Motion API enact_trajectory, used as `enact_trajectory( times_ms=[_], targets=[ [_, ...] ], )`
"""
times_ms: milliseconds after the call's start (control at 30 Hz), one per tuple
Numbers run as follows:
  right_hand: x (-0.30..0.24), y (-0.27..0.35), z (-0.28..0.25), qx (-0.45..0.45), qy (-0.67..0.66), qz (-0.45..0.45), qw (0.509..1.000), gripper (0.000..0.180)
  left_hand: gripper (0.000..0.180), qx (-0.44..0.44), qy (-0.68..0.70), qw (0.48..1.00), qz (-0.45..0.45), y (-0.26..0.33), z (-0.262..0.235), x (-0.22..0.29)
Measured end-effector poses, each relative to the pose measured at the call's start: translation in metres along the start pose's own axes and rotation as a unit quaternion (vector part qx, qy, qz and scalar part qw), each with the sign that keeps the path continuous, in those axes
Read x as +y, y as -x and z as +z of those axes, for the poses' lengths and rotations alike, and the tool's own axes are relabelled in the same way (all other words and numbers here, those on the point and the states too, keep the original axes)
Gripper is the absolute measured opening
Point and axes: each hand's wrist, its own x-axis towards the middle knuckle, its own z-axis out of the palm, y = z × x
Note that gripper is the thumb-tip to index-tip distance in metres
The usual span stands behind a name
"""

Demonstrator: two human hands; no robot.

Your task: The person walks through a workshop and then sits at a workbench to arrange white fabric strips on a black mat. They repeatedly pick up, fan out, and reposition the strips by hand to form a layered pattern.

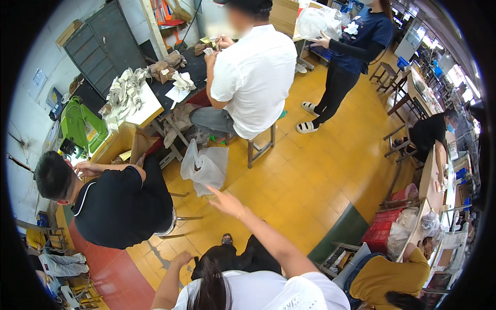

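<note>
My right arm reaches forward across the middle. My right hand (226, 202) has its index finger stretched out toward the far left and holds nothing. In the picture its fingertip overlaps the lower edge of a translucent white plastic bag (206, 168); whether it touches the bag I cannot tell. My left hand (181, 259) hangs low, beside my dark trousers, with its fingers loosely curled and no held thing showing. The bag is near the worktable, behind a seated person in a black shirt (121, 204).
A person in a white shirt (258, 77) sits at a dark worktable, handling small pale pieces. Pale cloth gloves (126, 93) are heaped on the table beside a green machine (82, 124). Another person stands holding a plastic bag (319, 23). Red crates (381, 227) are at right.
</note>
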Motion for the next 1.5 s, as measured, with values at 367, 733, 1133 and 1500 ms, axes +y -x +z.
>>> enact_trajectory(
  times_ms=[367,733,1133,1500],
  targets=[
    [-0.155,0.136,-0.455,0.597,0.182,0.169,0.763,0.056,0.052,0.371,0.226,0.851,0.296,0.075,-0.171,0.308],
    [-0.154,0.078,-0.229,-0.312,0.085,-0.112,0.94,0.044,0.057,-0.049,0.075,0.996,-0.031,-0.007,0.017,0.189],
    [-0.106,0.148,-0.33,0.056,-0.037,0.233,0.97,0.039,0.05,0.075,0.054,0.995,-0.023,-0.038,0.1,0.117],
    [-0.017,0.082,-0.296,-0.073,0.54,0.176,0.82,0.06,0.051,0.192,0.299,0.935,0.007,0.009,0.121,0.208]
  ],
)
